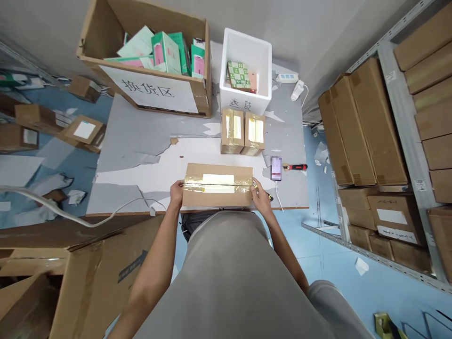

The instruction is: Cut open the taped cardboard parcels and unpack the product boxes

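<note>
A flat brown cardboard box (218, 186) sealed with clear tape and bearing a white label lies at the near edge of the grey table (134, 136). My left hand (175, 194) grips its left end with fingers curled round the edge. My right hand (260, 194) holds its right end, fingers closed on the corner; a small dark object shows just beside that hand, too small to name.
Two small taped boxes (242, 131) stand behind the big one. A phone (276, 168) on a cable and a red-handled knife (295, 167) lie to the right. A white foam bin (246, 68) and a large labelled carton (148, 61) stand at the back. Shelves of cartons (388, 141) at right.
</note>
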Motion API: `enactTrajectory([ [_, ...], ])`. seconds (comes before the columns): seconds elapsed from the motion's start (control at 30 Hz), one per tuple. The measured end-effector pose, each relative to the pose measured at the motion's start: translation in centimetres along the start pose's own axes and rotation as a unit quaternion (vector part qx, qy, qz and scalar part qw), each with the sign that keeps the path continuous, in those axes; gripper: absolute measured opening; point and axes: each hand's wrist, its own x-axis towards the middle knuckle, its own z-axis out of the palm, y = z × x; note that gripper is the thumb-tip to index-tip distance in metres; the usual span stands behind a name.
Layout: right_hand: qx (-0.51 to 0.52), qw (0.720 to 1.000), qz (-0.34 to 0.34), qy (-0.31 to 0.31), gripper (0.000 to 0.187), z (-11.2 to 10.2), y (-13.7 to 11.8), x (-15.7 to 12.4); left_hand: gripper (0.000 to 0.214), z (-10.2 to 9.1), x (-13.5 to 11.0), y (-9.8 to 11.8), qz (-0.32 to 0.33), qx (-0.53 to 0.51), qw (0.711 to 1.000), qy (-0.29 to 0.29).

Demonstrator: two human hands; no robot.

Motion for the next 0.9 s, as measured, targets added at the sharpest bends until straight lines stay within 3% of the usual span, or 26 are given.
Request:
enactTrajectory([
  [0.1, 0.035, 0.998, -0.059, 0.017, 0.066, 0.4, -0.1, 0.6, 0.061, -2.3, -1.2, -0.2, 0.002, 0.007, 0.998, 0.062],
  [0.23, 0.022, 0.99, -0.14, 0.009, 0.069, -0.9, -0.8, 3.2, 0.082, -4.0, -4.7, 0.0, 0.054, -0.024, 0.998, 0.016],
  [0.33, -0.057, 0.98, -0.181, -0.055, 0.084, -2.3, -2.4, 5.5, 0.085, -3.7, -7.4, 0.6, 0.094, 0.002, 0.995, -0.013],
  [0.5, -0.144, 0.957, -0.213, -0.138, 0.106, -4.3, -5.0, 7.9, 0.087, -2.6, -9.5, 1.3, 0.092, -0.042, 0.995, 0.006],
  [0.7, -0.172, 0.944, -0.228, -0.163, 0.093, -4.8, -6.2, 8.4, 0.087, -3.1, -9.8, 2.1, 0.053, -0.088, 0.994, 0.022],
  [0.8, -0.216, 0.934, -0.238, -0.157, 0.101, -4.3, -6.2, 7.9, 0.078, -2.8, -10.1, 2.8, 0.066, -0.087, 0.994, 0.027],
  [0.9, -0.199, 0.936, -0.262, -0.126, 0.085, -4.5, -5.9, 7.9, 0.065, -2.2, -10.2, 3.3, 0.073, -0.09, 0.993, 0.026],
])
